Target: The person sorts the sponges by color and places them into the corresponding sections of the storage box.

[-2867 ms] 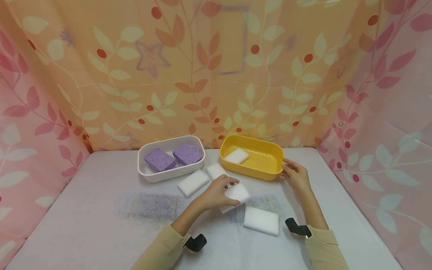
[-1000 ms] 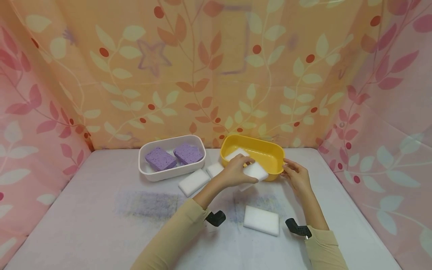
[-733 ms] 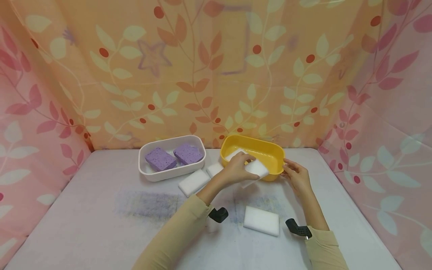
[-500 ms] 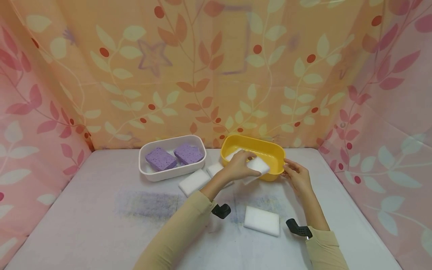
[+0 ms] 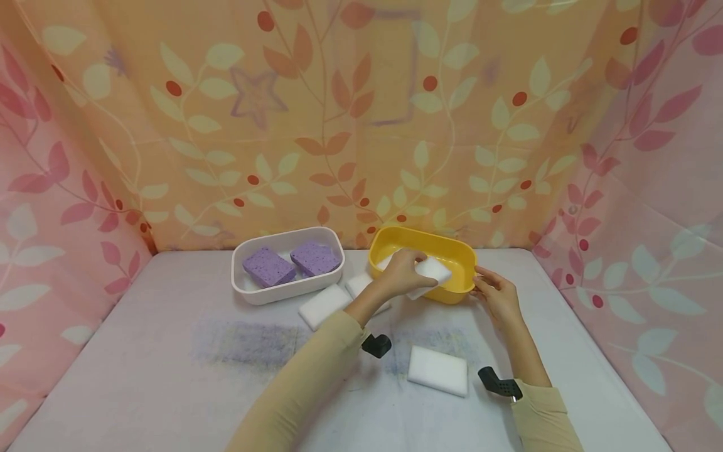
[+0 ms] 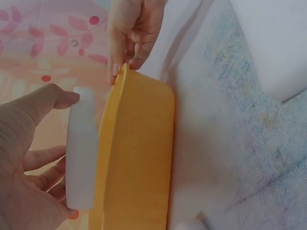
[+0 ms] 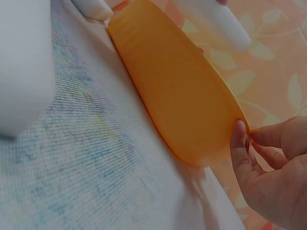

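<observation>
My left hand (image 5: 402,273) pinches a white sponge (image 5: 432,270) between thumb and fingers, tilted above the near rim of the yellow tray (image 5: 459,295). In the left wrist view the held sponge (image 6: 81,153) stands on edge just above the tray's rim (image 6: 125,69). The right hand (image 5: 497,294) pinches the tray's right end; its thumb and fingers grip the rim in the right wrist view, where the tray wall (image 7: 168,86) fills the middle. Another white sponge (image 5: 385,262) lies inside the tray at the left, mostly hidden by my left hand.
A white tray (image 5: 282,292) at back left holds purple sponges (image 5: 268,267). Between the trays lie two white sponges (image 5: 324,304), one partly behind my left forearm. Another white sponge (image 5: 437,370) lies nearer, right of centre. A patterned curtain (image 5: 361,157) rises behind the table.
My left hand has carried the white sponge away from me and to the right, from over the table to above the yellow tray. The right hand keeps its hold on the tray.
</observation>
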`<state>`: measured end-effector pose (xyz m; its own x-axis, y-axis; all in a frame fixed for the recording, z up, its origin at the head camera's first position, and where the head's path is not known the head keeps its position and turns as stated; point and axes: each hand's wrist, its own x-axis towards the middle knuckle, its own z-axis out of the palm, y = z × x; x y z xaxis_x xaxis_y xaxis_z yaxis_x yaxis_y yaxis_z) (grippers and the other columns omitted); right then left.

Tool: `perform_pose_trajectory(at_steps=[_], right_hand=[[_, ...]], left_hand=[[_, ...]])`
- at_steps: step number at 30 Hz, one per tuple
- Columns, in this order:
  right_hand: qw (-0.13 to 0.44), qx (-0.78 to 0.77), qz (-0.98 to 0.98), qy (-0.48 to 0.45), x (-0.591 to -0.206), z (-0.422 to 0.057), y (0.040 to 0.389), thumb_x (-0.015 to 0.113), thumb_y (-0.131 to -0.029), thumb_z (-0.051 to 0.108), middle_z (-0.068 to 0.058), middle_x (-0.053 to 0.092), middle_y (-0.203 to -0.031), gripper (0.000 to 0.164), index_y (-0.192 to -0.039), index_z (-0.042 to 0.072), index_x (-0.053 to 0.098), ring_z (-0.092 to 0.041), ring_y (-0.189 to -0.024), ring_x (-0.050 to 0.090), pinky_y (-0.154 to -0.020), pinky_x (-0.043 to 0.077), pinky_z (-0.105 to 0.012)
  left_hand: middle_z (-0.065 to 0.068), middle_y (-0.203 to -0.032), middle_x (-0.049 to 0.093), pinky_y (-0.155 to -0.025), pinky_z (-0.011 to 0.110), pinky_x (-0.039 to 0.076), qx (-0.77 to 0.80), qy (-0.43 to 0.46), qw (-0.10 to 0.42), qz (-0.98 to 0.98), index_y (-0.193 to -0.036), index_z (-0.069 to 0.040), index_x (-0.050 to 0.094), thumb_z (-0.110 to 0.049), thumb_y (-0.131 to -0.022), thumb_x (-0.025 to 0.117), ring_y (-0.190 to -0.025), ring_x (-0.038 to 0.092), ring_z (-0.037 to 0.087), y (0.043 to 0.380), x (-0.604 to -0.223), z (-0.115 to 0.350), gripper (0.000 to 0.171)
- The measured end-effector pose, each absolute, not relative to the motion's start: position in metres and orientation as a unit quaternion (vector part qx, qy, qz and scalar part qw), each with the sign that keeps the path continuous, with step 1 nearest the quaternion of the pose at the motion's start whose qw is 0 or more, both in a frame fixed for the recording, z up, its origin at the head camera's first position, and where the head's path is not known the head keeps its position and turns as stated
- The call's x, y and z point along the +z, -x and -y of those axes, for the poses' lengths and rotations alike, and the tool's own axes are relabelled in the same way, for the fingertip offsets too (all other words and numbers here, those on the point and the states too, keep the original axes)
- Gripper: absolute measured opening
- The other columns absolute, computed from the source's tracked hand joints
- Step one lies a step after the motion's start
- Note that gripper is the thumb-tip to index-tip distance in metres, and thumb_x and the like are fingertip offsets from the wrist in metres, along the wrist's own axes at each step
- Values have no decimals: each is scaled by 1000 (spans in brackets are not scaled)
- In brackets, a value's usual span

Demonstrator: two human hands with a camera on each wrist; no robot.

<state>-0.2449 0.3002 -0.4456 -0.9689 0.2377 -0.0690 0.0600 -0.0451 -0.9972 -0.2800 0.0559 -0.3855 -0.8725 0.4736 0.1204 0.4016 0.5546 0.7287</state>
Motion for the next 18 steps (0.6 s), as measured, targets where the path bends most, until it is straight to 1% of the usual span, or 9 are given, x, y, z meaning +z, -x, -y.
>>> perform_pose_trajectory(at_steps=[1, 4, 10, 18], right_hand=[[57, 707, 697, 108, -445, -300, 245, 59, -107, 4, 4, 64, -97, 50, -153, -12, 44, -3, -77, 63, -76, 60, -15], [53, 705, 698, 112, -445, -300, 246, 58, -108, 5, 6, 64, -95, 52, -154, -11, 43, -3, -77, 63, -75, 60, -14], [53, 706, 697, 114, -444, -300, 245, 58, -107, 4, 4, 64, -96, 53, -155, -11, 42, -3, -77, 63, -74, 60, -15], [48, 704, 699, 116, -444, -300, 245, 58, -108, 6, 3, 62, -98, 53, -155, -10, 42, -3, -77, 64, -76, 60, -16]], left_hand=[[15, -134, 68, -108, 37, 51, 400, -246, 45, -882, -135, 2, 68, -29, -87, 86, -124, 59, 29, 281, -386, -57, 60], [16, -133, 68, -108, 36, 50, 396, -240, 44, -885, -135, 2, 67, -29, -87, 86, -123, 58, 29, 284, -388, -60, 60], [17, -132, 66, -101, 34, 51, 392, -232, 43, -889, -138, 3, 66, -30, -89, 85, -118, 57, 27, 288, -389, -63, 62], [15, -131, 65, -102, 31, 52, 387, -213, 41, -896, -137, 1, 66, -31, -90, 85, -117, 57, 24, 293, -388, -67, 61]])
